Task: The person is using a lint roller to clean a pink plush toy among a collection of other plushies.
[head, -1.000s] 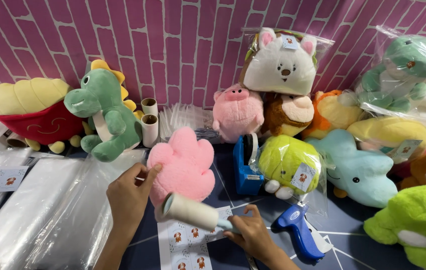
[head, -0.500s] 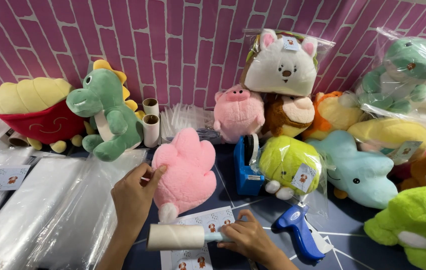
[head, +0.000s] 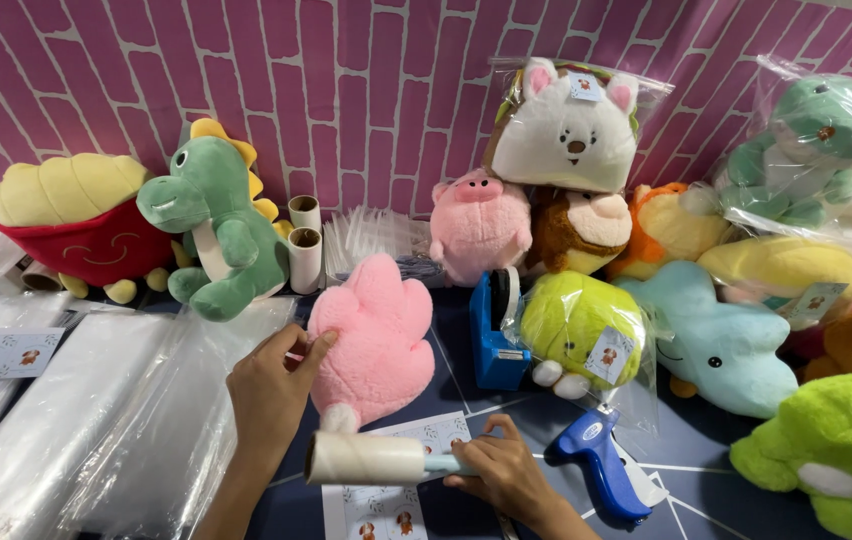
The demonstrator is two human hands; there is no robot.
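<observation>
Pink painted brick wall [head: 246,90] at the back, dark table [head: 736,440] in front, and soft toys crammed everywhere along it. The person's left hand [head: 271,385] has its fingers pressed together against the left edge of a fluffy pink paw-shaped plush [head: 376,335], steadying it where it lies flat on the table in the middle. The right hand [head: 506,475] is curled shut around the pale blue handle of a lint roller [head: 366,458], whose white sticky drum lies just below the plush's lower edge, over some sticker sheets [head: 396,500].

Progress-wise, judging from the layout: the roller is off the plush right now, and the pink paw isn't bagged, while a lot of the toys on the right already sit in crinkly clear bags, like the lime green one [head: 576,325] with a tag. Flat clear plastic bags [head: 96,410] are stacked to the left, glossy and slippery-looking. So bagging and tagging look left to do.

Other stuff: a green dinosaur plush [head: 216,230], cardboard tubes [head: 304,250], a blue tape dispenser [head: 494,335] and a blue tagging gun [head: 601,470], hard plastic.
</observation>
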